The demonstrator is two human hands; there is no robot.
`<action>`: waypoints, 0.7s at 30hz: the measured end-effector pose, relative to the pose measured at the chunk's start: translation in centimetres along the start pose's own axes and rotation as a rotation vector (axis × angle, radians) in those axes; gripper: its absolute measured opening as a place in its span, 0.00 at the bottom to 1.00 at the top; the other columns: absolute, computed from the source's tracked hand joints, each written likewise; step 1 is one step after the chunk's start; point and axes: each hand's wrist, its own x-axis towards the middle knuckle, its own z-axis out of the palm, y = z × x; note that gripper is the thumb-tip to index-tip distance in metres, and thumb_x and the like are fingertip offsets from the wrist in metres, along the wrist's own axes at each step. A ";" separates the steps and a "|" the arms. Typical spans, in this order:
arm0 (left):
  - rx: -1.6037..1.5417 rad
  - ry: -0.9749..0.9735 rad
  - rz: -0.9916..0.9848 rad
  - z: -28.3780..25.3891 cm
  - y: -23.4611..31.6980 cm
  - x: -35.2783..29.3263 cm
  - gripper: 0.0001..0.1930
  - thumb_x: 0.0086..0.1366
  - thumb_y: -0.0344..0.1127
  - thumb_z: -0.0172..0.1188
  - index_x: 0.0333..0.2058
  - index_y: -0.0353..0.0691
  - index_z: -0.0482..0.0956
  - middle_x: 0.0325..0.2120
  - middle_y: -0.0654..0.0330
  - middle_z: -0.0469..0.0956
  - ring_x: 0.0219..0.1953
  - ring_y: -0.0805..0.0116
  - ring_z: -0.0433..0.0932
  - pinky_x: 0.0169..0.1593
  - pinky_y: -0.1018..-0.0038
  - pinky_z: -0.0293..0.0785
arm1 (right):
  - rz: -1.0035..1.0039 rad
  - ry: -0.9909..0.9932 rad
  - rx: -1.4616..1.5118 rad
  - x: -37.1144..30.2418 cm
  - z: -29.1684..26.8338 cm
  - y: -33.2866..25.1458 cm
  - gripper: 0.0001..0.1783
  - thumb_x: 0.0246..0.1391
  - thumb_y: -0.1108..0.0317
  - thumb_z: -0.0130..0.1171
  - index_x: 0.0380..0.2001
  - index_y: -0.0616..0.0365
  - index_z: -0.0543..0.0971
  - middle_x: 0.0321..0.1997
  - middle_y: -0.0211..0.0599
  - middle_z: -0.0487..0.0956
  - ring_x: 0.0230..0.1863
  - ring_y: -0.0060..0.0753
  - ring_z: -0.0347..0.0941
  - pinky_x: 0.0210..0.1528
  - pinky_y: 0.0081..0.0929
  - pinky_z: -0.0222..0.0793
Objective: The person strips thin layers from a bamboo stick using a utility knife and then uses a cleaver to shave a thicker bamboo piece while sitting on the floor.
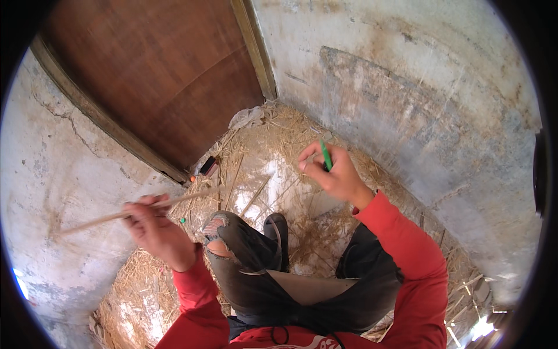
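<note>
My left hand (157, 230), slightly blurred, is closed around a thin light-brown wooden stick (96, 221). The stick slants up to the right and sticks out on both sides of the fingers. Higher up and to the right, my right hand (334, 173) has its fingers curled round a slim green pen-like thing (325, 155). Its upper end shows above the hand; the rest is hidden by the fingers, so I cannot tell its exact kind. The two hands are apart, and the stick's right end stops short of the right hand.
Straw and several thin sticks (254, 196) litter the floor. A small dark object (208, 166), an orange bit (192, 178) and a green bit (183, 220) lie at the left. A brown door (157, 70) and stained walls (407, 104) surround me. My legs (244, 244) are bent below.
</note>
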 end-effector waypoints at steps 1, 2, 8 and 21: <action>0.031 -0.057 -0.090 0.0 -0.8 -1.4 0.13 0.75 0.42 0.55 0.50 0.40 0.73 0.39 0.58 0.79 0.40 0.73 0.79 0.36 0.82 0.71 | -0.024 -0.036 -0.027 0.0 0.4 -0.3 0.09 0.58 0.63 0.65 0.37 0.55 0.81 0.15 0.19 0.61 0.19 0.15 0.56 0.24 0.23 0.53; -0.013 -0.095 -0.196 0.0 -1.9 -3.2 0.13 0.74 0.42 0.56 0.50 0.40 0.73 0.43 0.58 0.80 0.43 0.71 0.80 0.39 0.81 0.74 | -0.043 -0.067 -0.059 -0.3 0.6 -0.5 0.10 0.58 0.62 0.66 0.37 0.56 0.82 0.15 0.20 0.61 0.19 0.15 0.57 0.23 0.24 0.54; -0.345 0.129 -0.694 0.9 -4.4 -9.2 0.09 0.71 0.38 0.60 0.46 0.44 0.77 0.50 0.56 0.81 0.44 0.71 0.83 0.46 0.79 0.81 | 0.064 -0.029 -0.066 -0.5 2.2 -1.1 0.19 0.60 0.53 0.65 0.44 0.59 0.83 0.15 0.21 0.64 0.20 0.16 0.58 0.25 0.24 0.55; -0.293 0.108 -0.754 0.8 -4.1 -10.5 0.08 0.71 0.38 0.60 0.44 0.43 0.77 0.50 0.55 0.80 0.44 0.71 0.83 0.46 0.78 0.81 | 0.103 0.331 0.278 1.2 0.4 -0.6 0.18 0.65 0.59 0.61 0.51 0.60 0.81 0.17 0.15 0.65 0.20 0.09 0.54 0.23 0.19 0.50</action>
